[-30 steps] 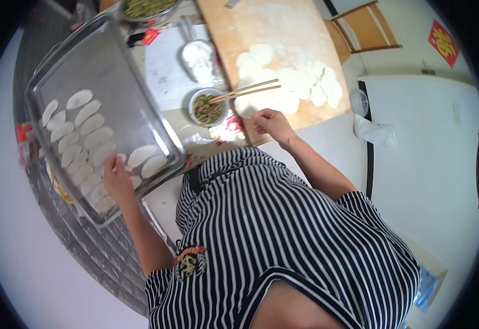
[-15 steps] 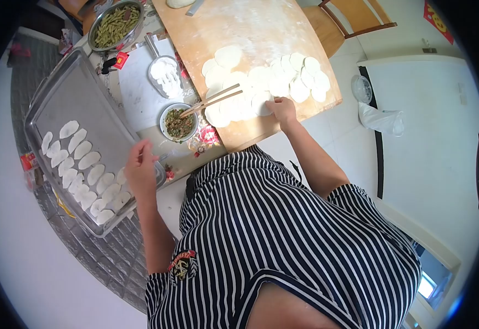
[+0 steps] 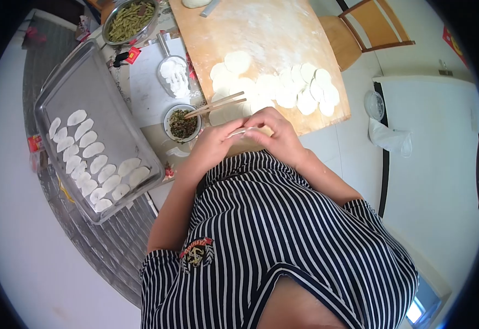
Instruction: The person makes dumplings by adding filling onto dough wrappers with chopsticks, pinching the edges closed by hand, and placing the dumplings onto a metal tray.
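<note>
My left hand [image 3: 213,143] and my right hand [image 3: 276,136] meet in front of my waist, both closed on one thin white dough wrapper [image 3: 240,132] at the near edge of the wooden board [image 3: 261,33]. Many round dough wrappers [image 3: 307,101] lie overlapping on the board beyond them. Left of the hands stands a bowl of chopped filling [image 3: 182,125], with wooden chopsticks [image 3: 217,104] resting on it and reaching over the board. Rows of filled white dumplings [image 3: 93,149] lie in the large metal tray [image 3: 117,104] on the left.
A metal scoop of white flour [image 3: 173,74] rests on white paper [image 3: 140,90] behind the bowl. A metal bowl of green pieces [image 3: 129,23] stands at the back left. A wooden chair [image 3: 373,24] is at the back right, near a white plastic bag [image 3: 390,137].
My right hand has drawn a wrapper from the board towards my waist. My left hand has come over from the tray and taken hold of it too. The camera view has shifted.
</note>
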